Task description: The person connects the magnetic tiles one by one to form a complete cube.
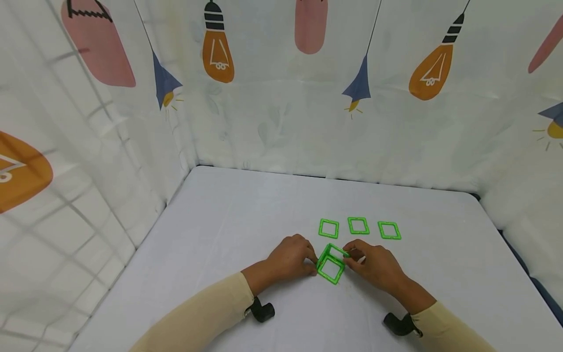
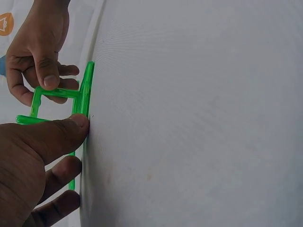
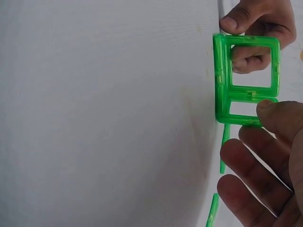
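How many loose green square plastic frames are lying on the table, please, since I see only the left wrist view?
Observer: Three loose green square plastic frames lie there in a row.
Operator: Thank you; where is that row relative to the joined green square plastic frames being held?
Observer: Beyond them, toward the white printed fabric curtain.
Operator: And which hand is nearer the row, please?
Observer: The right hand, just on the near side of the middle loose frame.

The white table [image 1: 246, 210] carries three loose green square frames [image 1: 359, 232] and one joined green structure [image 1: 324, 256].
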`<state>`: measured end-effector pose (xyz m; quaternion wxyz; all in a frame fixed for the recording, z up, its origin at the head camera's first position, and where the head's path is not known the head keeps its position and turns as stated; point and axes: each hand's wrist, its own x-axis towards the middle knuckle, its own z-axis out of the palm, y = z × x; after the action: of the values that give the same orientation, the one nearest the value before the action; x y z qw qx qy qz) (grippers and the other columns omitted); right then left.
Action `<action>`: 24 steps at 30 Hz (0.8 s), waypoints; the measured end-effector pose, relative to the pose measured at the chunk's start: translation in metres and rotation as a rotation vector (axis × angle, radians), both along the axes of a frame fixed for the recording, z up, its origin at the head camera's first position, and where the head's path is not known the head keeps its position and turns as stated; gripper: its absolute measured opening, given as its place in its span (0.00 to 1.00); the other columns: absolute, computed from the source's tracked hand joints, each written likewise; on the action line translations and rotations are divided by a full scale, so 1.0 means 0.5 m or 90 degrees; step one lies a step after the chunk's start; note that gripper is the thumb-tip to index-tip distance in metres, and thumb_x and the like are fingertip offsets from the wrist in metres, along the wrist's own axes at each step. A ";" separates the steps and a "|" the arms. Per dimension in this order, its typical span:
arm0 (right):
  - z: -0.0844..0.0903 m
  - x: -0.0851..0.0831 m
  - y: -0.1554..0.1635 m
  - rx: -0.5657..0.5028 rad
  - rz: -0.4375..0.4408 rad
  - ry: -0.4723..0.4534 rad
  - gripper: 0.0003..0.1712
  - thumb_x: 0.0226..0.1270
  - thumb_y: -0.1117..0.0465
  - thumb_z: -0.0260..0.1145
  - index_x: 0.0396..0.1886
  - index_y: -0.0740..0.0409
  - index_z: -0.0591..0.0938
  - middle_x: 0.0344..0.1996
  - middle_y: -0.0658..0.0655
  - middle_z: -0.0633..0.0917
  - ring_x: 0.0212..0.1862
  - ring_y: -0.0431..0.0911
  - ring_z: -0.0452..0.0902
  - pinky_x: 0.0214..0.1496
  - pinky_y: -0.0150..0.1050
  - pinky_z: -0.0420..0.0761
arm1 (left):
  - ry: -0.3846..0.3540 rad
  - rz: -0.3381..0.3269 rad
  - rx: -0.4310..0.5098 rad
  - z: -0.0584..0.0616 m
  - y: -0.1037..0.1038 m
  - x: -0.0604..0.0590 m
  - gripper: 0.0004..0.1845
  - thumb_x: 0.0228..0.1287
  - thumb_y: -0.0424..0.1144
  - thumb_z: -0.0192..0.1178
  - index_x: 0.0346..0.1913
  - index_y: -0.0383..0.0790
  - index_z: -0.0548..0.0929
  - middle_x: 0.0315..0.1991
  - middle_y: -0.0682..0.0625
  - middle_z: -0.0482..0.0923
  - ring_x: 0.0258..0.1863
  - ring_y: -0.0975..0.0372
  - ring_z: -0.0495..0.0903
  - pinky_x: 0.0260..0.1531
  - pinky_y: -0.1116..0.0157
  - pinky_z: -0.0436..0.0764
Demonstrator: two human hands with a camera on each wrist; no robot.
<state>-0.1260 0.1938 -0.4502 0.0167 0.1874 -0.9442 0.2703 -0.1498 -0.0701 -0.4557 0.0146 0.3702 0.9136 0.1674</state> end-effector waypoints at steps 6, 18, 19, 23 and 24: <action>0.005 0.006 0.007 0.032 -0.039 -0.050 0.26 0.62 0.54 0.78 0.58 0.46 0.80 0.34 0.39 0.88 0.32 0.35 0.81 0.33 0.38 0.77 | -0.006 -0.005 -0.001 0.003 -0.001 0.002 0.10 0.59 0.46 0.76 0.43 0.53 0.93 0.44 0.61 0.84 0.52 0.62 0.77 0.54 0.60 0.75; 0.002 0.024 0.004 0.048 -0.022 -0.112 0.39 0.60 0.55 0.79 0.70 0.50 0.74 0.33 0.32 0.86 0.48 0.44 0.84 0.50 0.51 0.81 | -0.006 0.000 -0.015 0.001 0.001 0.001 0.10 0.59 0.47 0.76 0.43 0.54 0.93 0.44 0.62 0.83 0.53 0.61 0.77 0.55 0.59 0.75; 0.001 0.024 0.003 0.047 -0.023 -0.112 0.39 0.60 0.55 0.79 0.70 0.50 0.74 0.33 0.31 0.86 0.48 0.43 0.84 0.51 0.51 0.81 | -0.006 0.000 -0.015 0.001 0.001 0.002 0.10 0.59 0.47 0.76 0.43 0.53 0.93 0.44 0.62 0.83 0.53 0.61 0.77 0.55 0.59 0.75; 0.000 0.025 0.001 0.033 -0.023 -0.123 0.42 0.59 0.56 0.80 0.71 0.50 0.73 0.35 0.31 0.86 0.48 0.42 0.84 0.51 0.51 0.81 | -0.005 -0.002 -0.015 0.002 0.002 0.003 0.10 0.59 0.47 0.76 0.43 0.53 0.93 0.44 0.62 0.83 0.53 0.61 0.77 0.55 0.60 0.75; 0.000 0.026 0.000 0.028 -0.023 -0.125 0.42 0.58 0.56 0.80 0.72 0.50 0.73 0.35 0.31 0.86 0.48 0.42 0.84 0.51 0.51 0.81 | -0.004 -0.003 -0.015 0.002 0.002 0.004 0.10 0.59 0.47 0.76 0.43 0.53 0.93 0.44 0.62 0.83 0.53 0.61 0.77 0.55 0.60 0.75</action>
<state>-0.1131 0.1940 -0.4501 -0.0753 0.1432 -0.9503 0.2659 -0.1479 -0.0690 -0.4549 0.0221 0.3714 0.9147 0.1579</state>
